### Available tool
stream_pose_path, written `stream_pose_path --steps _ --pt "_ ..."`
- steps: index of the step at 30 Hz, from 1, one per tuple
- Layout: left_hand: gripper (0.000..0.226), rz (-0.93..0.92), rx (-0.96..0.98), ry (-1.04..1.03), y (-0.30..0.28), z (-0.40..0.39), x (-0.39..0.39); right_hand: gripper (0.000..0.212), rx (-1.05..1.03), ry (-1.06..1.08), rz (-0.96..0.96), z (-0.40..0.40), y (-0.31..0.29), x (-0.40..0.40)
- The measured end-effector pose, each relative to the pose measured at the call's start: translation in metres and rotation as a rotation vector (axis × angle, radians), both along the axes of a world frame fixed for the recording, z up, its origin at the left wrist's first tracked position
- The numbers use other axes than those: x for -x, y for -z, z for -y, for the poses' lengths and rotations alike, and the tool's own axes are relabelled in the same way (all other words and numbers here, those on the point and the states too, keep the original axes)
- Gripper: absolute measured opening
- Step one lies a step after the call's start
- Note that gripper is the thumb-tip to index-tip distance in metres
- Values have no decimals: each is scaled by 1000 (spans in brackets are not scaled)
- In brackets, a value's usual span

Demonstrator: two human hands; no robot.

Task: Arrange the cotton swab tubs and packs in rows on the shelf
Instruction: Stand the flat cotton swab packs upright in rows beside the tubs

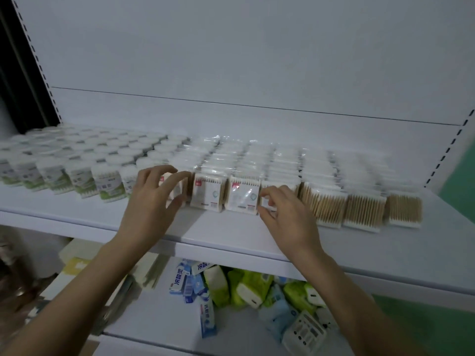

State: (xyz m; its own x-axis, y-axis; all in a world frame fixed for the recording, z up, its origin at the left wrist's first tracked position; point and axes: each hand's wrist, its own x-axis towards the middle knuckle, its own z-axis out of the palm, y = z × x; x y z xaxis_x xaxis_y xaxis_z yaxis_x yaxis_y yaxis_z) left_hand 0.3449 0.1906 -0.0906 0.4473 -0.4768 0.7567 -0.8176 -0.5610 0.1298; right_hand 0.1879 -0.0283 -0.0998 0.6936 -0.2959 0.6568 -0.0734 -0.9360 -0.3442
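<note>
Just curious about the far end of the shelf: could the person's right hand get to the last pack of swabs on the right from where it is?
Probably yes. The right hand is at the front row, and the rightmost pack stands in that same row at the shelf edge, with nothing in front of it.

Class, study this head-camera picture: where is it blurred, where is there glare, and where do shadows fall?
Head view: the tubs at left are smeared by blur; glare glints on the packs' plastic wrap; the left hand casts a soft shadow on the shelf; straight shelf edges bow from wide-angle distortion.
</note>
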Motion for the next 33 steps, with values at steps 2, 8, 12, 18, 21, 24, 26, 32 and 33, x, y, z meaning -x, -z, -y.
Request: stream_pose_path --steps 2,8,12,18,21,24,26,32,33 --pt "56 -13 -104 -7 0 -2 -8 17 47 38 -10 -5 0 -9" --pt "58 -17 -240 -14 8 11 -22 21 86 164 -26 -9 8 -30" --pt "50 -16 -206 -23 9 14 -30 25 116 138 20 -6 13 -34" --pt "57 -3 -149 81 13 3 -35 17 0 139 -69 -10 9 -33" --pt "42 36 -78 144 14 -2 -33 9 -45 169 -66 -17 5 -27" --pt "38 74 -82 192 10 5 -26 12 -122 190 -66 -21 0 -18" --pt "37 63 -96 242 4 16 -17 19 -143 227 -133 -18 -7 -11" --pt "31 -86 -100 380 -31 67 27 32 -127 228 -269 6 -41 21" --pt "31 -134 -100 410 -36 77 35 32 -130 222 -269 12 -46 28"
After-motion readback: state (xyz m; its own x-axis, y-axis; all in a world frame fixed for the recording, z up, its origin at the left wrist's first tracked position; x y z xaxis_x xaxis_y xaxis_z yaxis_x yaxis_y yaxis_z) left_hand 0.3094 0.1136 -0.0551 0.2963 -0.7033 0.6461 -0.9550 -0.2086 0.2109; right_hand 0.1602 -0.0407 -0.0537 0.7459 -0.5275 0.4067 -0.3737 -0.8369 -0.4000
